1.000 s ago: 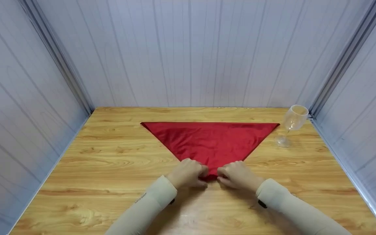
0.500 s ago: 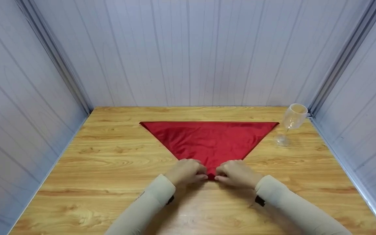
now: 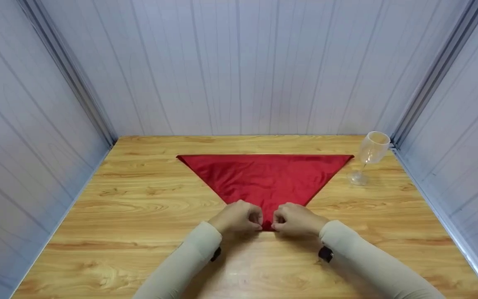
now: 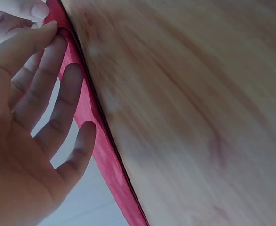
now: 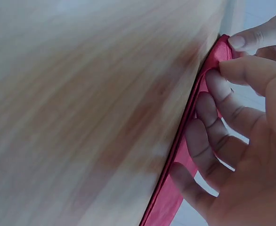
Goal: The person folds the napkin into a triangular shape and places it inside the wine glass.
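A red cloth napkin (image 3: 264,178) lies flat on the table, its long straight edge at the back and its sides narrowing towards the person. My left hand (image 3: 239,216) pinches the near end between thumb and forefinger. Just across a small gap, my right hand (image 3: 298,219) pinches the same end. In the left wrist view, the other fingers of the left hand (image 4: 32,122) spread along the cloth's edge (image 4: 98,136). The right wrist view has the right hand (image 5: 241,136) likewise, fingers against the cloth (image 5: 175,169). The fold between the fingertips is partly hidden.
A clear stemmed wine glass (image 3: 374,148) stands upright at the back right, close to the cloth's right corner. Pale panel walls (image 3: 239,66) enclose the wooden table (image 3: 139,232) at the back and both sides.
Both hands stay at the near end of the napkin. Their fingers have shifted slightly, and gaps between thumbs and forefingers now show. The glass and the cloth's far edge keep their places.
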The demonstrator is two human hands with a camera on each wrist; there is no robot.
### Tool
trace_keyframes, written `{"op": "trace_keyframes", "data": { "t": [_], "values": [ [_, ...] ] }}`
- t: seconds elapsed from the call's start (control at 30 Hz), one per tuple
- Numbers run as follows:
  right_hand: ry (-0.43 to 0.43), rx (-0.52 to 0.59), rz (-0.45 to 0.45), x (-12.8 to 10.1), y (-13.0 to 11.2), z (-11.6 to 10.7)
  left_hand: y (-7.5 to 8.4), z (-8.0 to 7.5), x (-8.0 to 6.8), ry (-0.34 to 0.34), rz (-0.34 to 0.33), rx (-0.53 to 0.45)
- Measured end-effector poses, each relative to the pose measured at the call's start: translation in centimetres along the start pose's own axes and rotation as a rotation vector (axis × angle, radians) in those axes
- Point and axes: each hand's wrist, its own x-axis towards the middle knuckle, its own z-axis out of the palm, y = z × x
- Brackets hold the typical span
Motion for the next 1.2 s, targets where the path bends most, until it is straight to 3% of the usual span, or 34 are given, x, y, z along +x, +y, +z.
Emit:
{"op": "trace_keyframes", "data": {
  "t": [0.2, 0.33, 0.73, 0.9, 1.0, 1.2],
  "values": [
    [-0.007, 0.024, 0.049, 0.3, 0.1, 0.1, 0.0, 0.0, 0.1, -0.059, 0.016, -0.019],
    [-0.005, 0.056, 0.072, 0.3, 0.2, 0.2, 0.0, 0.1, 0.3, -0.056, 0.026, 0.007],
    [0.045, 0.103, -0.060, 0.3, 0.8, 0.4, -0.2, 0.0, 0.4, -0.020, 0.039, 0.007],
    [0.059, -0.003, -0.113, 0.2, 0.9, 0.3, -0.3, -0.1, 0.7, -0.037, 0.024, 0.060],
    [0.093, -0.081, -0.163, 0.3, 0.8, 0.5, -0.5, 0.0, 0.9, -0.053, 0.017, 0.042],
    [0.090, -0.057, -0.153, 0.5, 0.9, 0.5, -0.8, 0.1, 1.1, -0.083, 0.018, -0.030]
  ]
}}
